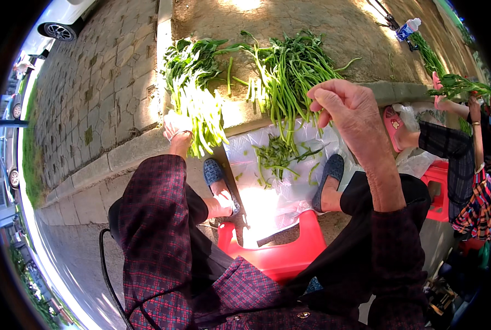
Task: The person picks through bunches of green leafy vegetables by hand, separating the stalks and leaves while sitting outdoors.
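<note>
My left hand (178,127) is at the left side of a bunch of long-stemmed leafy greens (201,113), its fingers curled about the stems and partly hidden in glare. The leaves of this bunch lie away from me and its pale stem ends hang toward me. A second, larger pile of the greens (289,71) lies to its right across the kerb. My right hand (347,107) is raised over the right edge of that pile, fingers bent and thumb brought in to them. What it pinches, if anything, I cannot make out. Trimmed green scraps (278,159) lie on a plastic sheet (240,157) between my feet.
A red plastic stool (273,258) is beneath me. The stone kerb (240,124) runs in front, with paving (102,82) at left. To the right, another person's hand (474,110) is by more greens (459,85), near a red stool (436,187). A bottle (407,29) stands farther back.
</note>
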A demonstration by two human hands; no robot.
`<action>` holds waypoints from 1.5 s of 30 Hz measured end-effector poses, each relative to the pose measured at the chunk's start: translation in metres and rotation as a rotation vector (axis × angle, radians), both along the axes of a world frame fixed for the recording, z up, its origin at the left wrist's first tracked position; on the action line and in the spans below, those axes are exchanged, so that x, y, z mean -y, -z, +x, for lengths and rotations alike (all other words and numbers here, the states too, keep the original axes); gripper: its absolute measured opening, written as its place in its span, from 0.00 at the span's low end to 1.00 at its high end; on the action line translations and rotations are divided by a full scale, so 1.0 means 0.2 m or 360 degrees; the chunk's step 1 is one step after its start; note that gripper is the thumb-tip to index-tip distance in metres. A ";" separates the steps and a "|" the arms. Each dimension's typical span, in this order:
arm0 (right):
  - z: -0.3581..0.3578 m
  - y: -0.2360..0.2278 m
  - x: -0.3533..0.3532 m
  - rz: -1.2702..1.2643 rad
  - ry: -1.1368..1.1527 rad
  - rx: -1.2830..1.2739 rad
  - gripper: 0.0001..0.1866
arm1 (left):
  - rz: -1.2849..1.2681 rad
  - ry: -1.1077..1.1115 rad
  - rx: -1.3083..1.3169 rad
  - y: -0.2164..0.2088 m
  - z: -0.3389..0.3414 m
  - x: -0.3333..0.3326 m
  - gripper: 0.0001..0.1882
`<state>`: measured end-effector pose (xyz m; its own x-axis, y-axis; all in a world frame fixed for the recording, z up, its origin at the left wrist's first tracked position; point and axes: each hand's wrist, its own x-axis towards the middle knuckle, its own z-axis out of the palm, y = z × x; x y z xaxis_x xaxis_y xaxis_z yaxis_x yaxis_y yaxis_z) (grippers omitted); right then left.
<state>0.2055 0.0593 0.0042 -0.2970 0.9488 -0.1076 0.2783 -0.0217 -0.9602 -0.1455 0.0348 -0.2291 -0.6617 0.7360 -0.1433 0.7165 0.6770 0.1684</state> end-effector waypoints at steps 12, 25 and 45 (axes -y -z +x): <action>0.19 -0.16 -0.05 -0.0032 0.0307 -0.0427 0.12 | 0.0620 0.0099 0.0804 0.07 0.72 -0.21 0.10; 0.26 -0.29 0.05 0.0008 0.0347 -0.0352 0.14 | 0.0608 0.0334 0.0454 0.08 0.86 -0.40 0.19; 0.33 -0.31 0.04 0.0089 0.0545 -0.0329 0.16 | 0.0492 0.0614 0.0264 0.25 0.96 -0.46 0.18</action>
